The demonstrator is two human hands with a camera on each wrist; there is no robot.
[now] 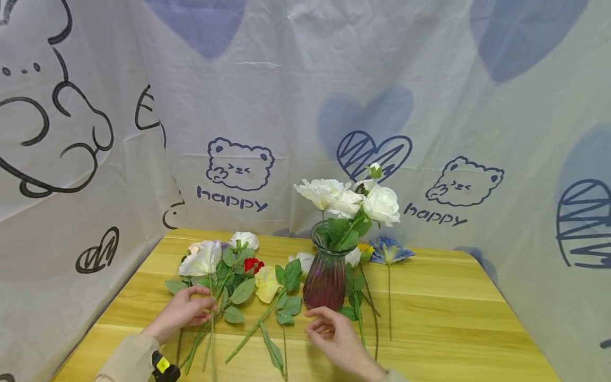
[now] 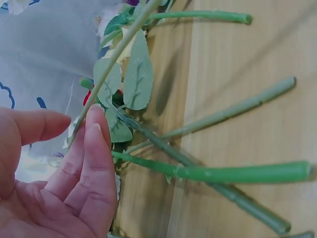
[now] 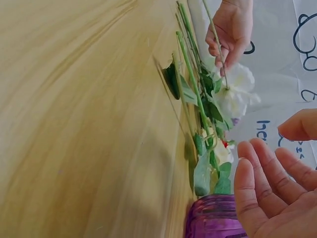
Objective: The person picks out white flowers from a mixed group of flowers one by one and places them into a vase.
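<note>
My left hand (image 1: pixel 188 309) pinches the thin stem (image 2: pixel 111 64) of a white flower (image 1: pixel 202 259), its fingertips behind the stem and the thumb close on the other side. The bloom is raised over a heap of other flowers on the left, and the stem slants down toward the near edge. My right hand (image 1: pixel 336 337) hovers with loosely curved fingers and nothing in it, just in front of the purple glass vase (image 1: pixel 324 284). White flowers (image 1: pixel 382 204) with green leaves stand in the vase. In the right wrist view its purple base (image 3: pixel 215 218) shows beside the right fingers.
Left of the vase lie a yellow flower (image 1: pixel 267 284), a red flower (image 1: pixel 253 265) and several leafy stems. A blue flower (image 1: pixel 389 251) lies at its right. The wooden table (image 1: pixel 453 318) meets a printed curtain (image 1: pixel 296 132) at the back.
</note>
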